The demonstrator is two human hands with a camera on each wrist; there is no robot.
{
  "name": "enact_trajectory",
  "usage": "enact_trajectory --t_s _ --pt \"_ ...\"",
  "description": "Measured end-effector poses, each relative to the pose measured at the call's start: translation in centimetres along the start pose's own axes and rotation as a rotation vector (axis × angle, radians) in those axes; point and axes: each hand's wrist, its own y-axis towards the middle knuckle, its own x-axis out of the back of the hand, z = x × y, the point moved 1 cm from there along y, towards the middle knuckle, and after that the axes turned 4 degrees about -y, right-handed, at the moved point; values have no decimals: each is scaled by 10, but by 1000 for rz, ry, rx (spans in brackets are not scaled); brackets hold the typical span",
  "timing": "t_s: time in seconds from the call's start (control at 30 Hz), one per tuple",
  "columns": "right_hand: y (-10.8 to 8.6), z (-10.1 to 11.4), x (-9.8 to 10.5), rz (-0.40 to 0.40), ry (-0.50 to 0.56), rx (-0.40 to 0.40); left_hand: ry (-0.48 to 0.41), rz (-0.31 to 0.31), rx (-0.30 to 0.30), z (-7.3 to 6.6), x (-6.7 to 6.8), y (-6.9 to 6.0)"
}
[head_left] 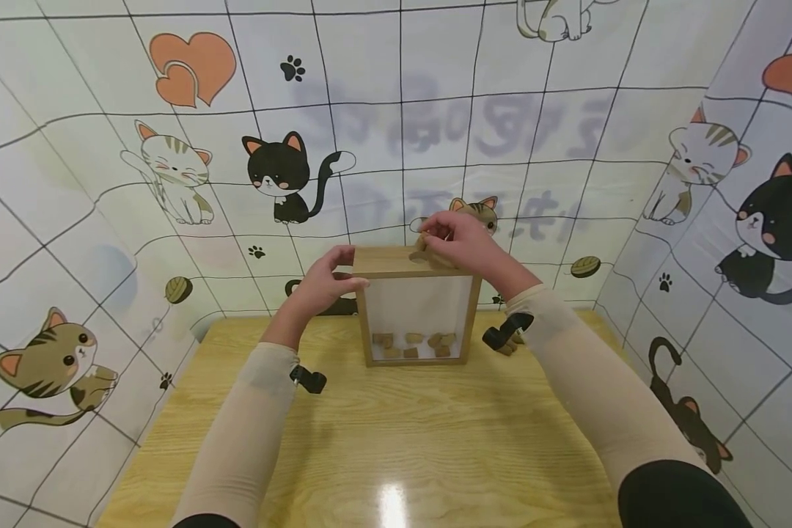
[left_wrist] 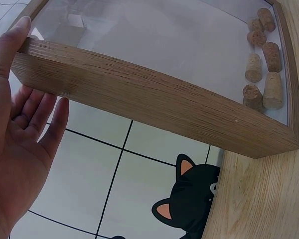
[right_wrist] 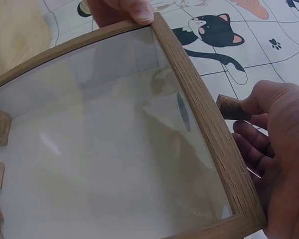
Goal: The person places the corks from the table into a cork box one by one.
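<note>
A shallow wooden shadow box (head_left: pixel 364 323) with a clear front stands upright on the table. Several wine corks (left_wrist: pixel 272 89) lie along its bottom inside. My left hand (head_left: pixel 323 282) holds the box's upper left corner, thumb at the front edge and fingers behind the side. Over the box's top, my right hand (head_left: pixel 458 238) pinches a single cork (right_wrist: pixel 231 107) between thumb and fingertips, beside the oval hole (head_left: pixel 419 257) in the top board. In the right wrist view that cork's near end is close to the top board; whether it touches cannot be told.
A few more corks (head_left: pixel 507 347) lie on the wood-grain table (head_left: pixel 369 433) right of the box, partly hidden by my right wrist. Close behind the box rises a white wall covering (head_left: pixel 369 183) with a grid and cartoon cats.
</note>
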Motion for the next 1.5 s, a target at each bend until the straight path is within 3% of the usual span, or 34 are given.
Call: enact_trajectory --t_s 0.3,0.87,1.13,1.5 --pt "0 -7 -8 21 -13 33 -30 0 8 0 -1 0" --pt "-2 -7 -12 10 -58 54 -66 -24 -44 5 -2 0" --pt "-4 -7 -12 15 -69 56 -133 -50 -8 11 -7 -2" --pt "-8 -5 -12 -25 -69 63 -126 -63 -15 16 -9 -2"
